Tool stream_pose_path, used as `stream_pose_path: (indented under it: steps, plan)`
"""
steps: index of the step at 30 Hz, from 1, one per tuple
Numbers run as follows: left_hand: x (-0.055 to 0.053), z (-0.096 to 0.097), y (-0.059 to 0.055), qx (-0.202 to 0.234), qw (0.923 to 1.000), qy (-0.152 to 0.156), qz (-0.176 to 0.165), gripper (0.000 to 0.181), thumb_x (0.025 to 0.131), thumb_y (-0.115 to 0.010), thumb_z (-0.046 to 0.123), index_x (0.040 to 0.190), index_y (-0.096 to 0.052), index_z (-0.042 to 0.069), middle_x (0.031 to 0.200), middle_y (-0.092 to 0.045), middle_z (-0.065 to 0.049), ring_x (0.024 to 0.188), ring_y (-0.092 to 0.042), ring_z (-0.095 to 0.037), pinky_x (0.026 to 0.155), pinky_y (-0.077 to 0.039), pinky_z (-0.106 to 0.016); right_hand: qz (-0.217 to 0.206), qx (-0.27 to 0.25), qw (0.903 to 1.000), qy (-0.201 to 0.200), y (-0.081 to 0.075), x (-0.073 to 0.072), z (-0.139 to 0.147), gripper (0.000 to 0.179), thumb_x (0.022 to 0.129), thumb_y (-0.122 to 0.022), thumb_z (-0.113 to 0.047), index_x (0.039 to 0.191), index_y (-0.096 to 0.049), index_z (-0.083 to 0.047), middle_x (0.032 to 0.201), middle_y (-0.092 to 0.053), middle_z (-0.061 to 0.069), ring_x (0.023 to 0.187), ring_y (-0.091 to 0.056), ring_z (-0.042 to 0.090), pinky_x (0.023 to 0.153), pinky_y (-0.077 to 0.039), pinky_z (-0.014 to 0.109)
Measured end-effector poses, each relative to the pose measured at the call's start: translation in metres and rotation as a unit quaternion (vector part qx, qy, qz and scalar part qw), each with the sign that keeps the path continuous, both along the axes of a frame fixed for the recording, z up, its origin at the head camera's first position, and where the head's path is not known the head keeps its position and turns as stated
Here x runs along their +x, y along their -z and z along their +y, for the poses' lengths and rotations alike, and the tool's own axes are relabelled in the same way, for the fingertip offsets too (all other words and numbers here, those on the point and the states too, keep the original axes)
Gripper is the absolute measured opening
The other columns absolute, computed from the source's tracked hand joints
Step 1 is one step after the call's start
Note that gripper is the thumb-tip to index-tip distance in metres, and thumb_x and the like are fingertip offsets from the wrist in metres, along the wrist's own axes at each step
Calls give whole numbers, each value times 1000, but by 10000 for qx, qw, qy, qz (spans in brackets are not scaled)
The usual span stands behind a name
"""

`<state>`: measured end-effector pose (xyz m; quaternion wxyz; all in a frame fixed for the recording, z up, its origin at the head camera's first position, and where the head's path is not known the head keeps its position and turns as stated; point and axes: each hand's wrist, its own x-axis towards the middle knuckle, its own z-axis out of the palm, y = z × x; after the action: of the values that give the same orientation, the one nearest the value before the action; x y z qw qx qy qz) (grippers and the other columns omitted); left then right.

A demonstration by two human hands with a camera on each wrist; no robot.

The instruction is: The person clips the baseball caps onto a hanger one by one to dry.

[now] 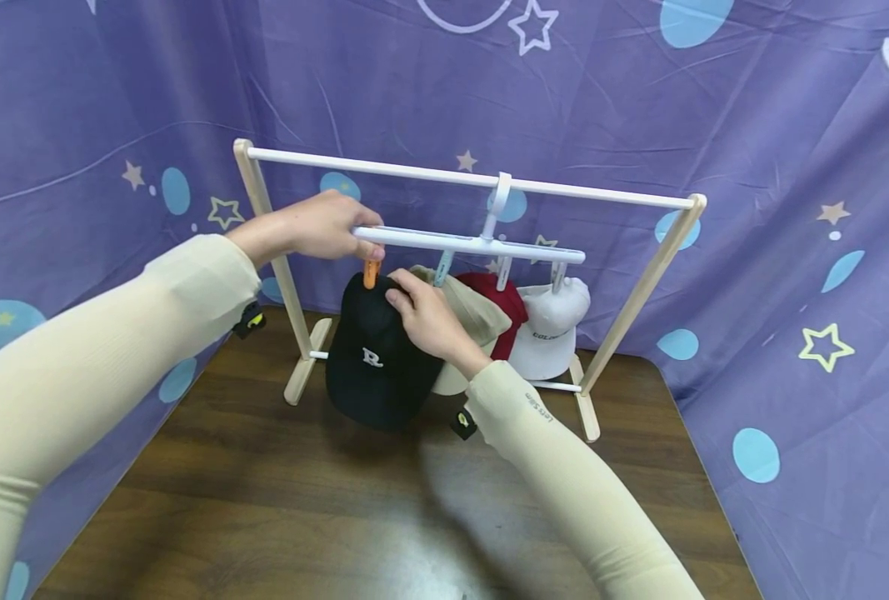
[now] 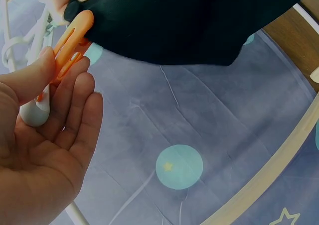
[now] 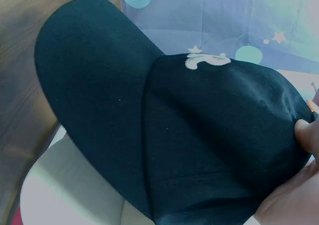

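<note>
At the left end of a white clip hanger (image 1: 422, 239), my left hand (image 1: 317, 223) pinches an orange clip (image 2: 76, 32) between thumb and fingers. The clip's tip meets the top edge of a black baseball cap (image 1: 392, 354) with a white letter on its front. My right hand (image 1: 432, 317) grips the cap's crown near that clip, thumb on the outside. In the right wrist view the cap's brim (image 3: 89, 60) points away from the right hand's thumb (image 3: 304, 133). The right hand's other fingers are mostly hidden behind the cap.
A beige cap (image 1: 474, 308), a dark red cap (image 1: 517, 312) and a white cap (image 1: 552, 321) hang from the hanger's other clips. The hanger hooks over the rail (image 1: 594, 192) of a wooden-legged rack on a brown wooden surface (image 1: 264, 500). Purple patterned cloth (image 1: 789, 250) stands behind.
</note>
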<state>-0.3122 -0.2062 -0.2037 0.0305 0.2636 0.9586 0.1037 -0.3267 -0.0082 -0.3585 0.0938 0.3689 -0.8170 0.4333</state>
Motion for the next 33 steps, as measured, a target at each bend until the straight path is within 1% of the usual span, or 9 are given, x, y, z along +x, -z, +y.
stream_pose_path:
  steps: [2,5,9,13,19,24,28,30,33]
  plan:
    - [0,0,1,19,10000,-7,-50,20,106,-67,31,111,-76,13,91,-73,-4,84,-60,-22,78,-47,-39,-104,-13,9999,19,-7,6,2,18,112,-54,-15,124,-66,-11,115,-69,5,103,-62,19,96,-50,39]
    - [0,1,1,30,9999,-15,-105,21,106,-67,32,112,-76,14,92,-73,-4,84,-60,-22,78,-47,-39,-217,-1,9997,65,-13,12,3,18,112,-54,-17,124,-67,-11,115,-69,5,103,-62,18,97,-49,38]
    - [0,1,2,-12,9999,6,-113,21,107,-66,33,112,-76,15,94,-74,-3,84,-60,-22,79,-46,-40,-344,78,9993,150,-14,14,4,18,112,-54,-18,124,-67,-12,113,-69,3,102,-61,16,96,-49,35]
    - [1,0,3,-14,9999,27,-130,21,107,-65,34,110,-76,16,97,-75,-2,86,-60,-22,81,-45,-40,-397,129,9990,157,-17,18,5,21,113,-53,-19,127,-66,-10,116,-70,5,104,-62,19,99,-49,38]
    - [1,0,9,156,9998,-10,-134,21,107,-65,34,110,-75,16,92,-71,-3,81,-54,-22,78,-42,-39,-330,398,9982,291,-18,24,7,28,112,-55,-19,134,-63,-4,125,-70,11,115,-65,25,106,-49,41]
    - [0,-1,16,275,9995,-89,-113,24,107,-65,37,113,-74,15,88,-67,-4,77,-52,-22,74,-41,-38,-332,499,9971,469,-16,28,11,32,111,-57,-22,138,-64,-5,130,-71,11,123,-65,26,109,-48,42]
    - [1,-2,20,389,9991,-179,-75,30,106,-66,37,124,-72,13,91,-67,-5,80,-54,-23,75,-42,-39,-338,564,9960,607,-13,31,18,38,110,-56,-25,144,-62,-7,138,-68,9,129,-62,25,113,-46,42]
    - [2,-3,22,468,9987,-191,1,30,106,-68,36,125,-72,13,95,-69,-5,82,-56,-23,77,-42,-40,-306,572,9957,660,-13,33,22,41,110,-56,-26,147,-60,-8,143,-66,9,132,-61,25,115,-45,43]
    - [3,-5,26,556,9981,-232,150,31,105,-70,32,128,-71,12,98,-71,-5,84,-57,-23,78,-43,-40,-195,508,9962,676,-12,38,31,42,109,-57,-23,147,-60,-8,144,-64,10,130,-62,26,114,-45,43]
